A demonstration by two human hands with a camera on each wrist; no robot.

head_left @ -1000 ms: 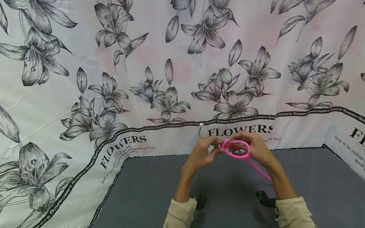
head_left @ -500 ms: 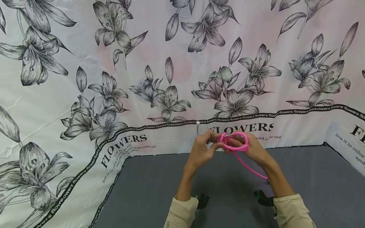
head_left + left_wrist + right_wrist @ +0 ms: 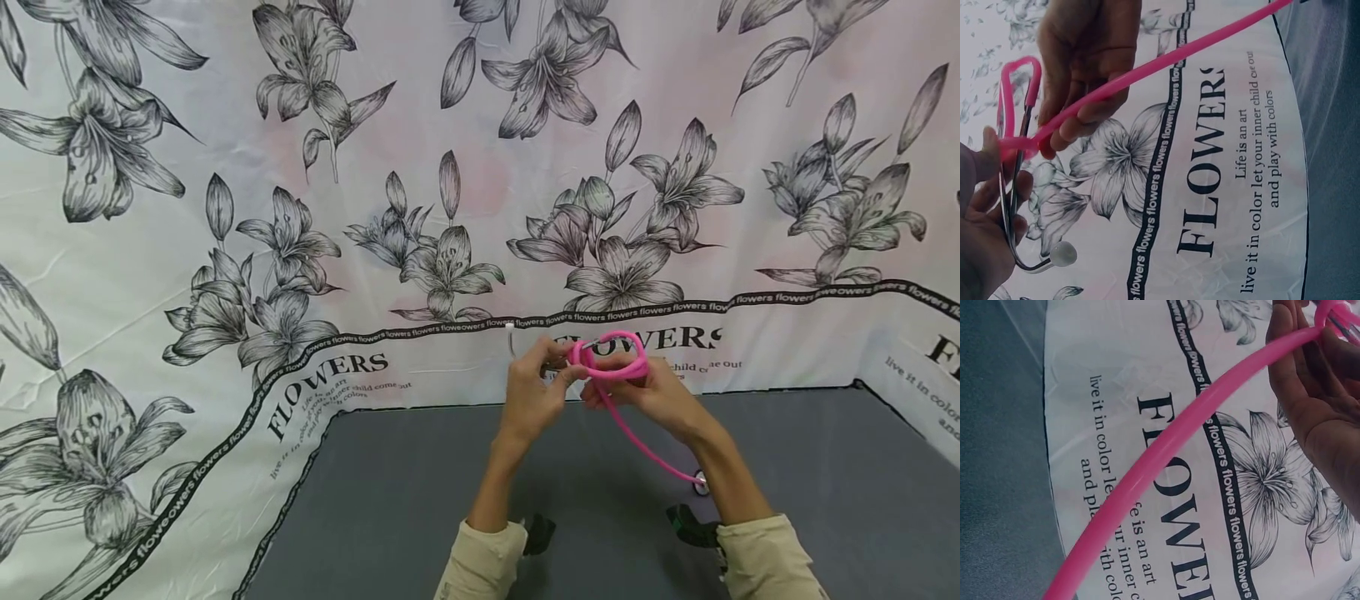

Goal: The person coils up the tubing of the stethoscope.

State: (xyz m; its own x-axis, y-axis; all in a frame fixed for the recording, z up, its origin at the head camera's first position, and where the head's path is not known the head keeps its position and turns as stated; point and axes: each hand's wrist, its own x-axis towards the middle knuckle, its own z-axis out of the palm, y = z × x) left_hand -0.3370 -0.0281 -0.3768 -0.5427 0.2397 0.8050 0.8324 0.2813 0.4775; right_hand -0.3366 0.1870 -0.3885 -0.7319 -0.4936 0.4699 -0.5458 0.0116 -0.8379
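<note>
A pink stethoscope (image 3: 609, 374) is held up in front of the patterned cloth, its tubing bent into a loop. My left hand (image 3: 531, 402) pinches its metal ear tubes (image 3: 1009, 215) where a turn of pink tubing crosses them. One white ear tip (image 3: 1064, 254) sticks out past the left fingers. On the other side, my right hand (image 3: 667, 404) grips the tubing near that crossing, thumb and fingertips close together in the left wrist view. The free tubing hangs down toward the right wrist, ending at a round chest piece (image 3: 701, 482). Fingers partly hide the crossing.
A dark grey tabletop (image 3: 390, 500) lies below the hands. Behind it hangs a white cloth (image 3: 450, 371) printed with lilies and lettering. Dark straps (image 3: 693, 525) show by both wrists, beside beige sleeves (image 3: 772, 554).
Both hands have risen slightly with the stethoscope. The pink loop has shifted up and left, the hanging tubing now drops from nearer the left fingers, and the chest piece has come into view.
</note>
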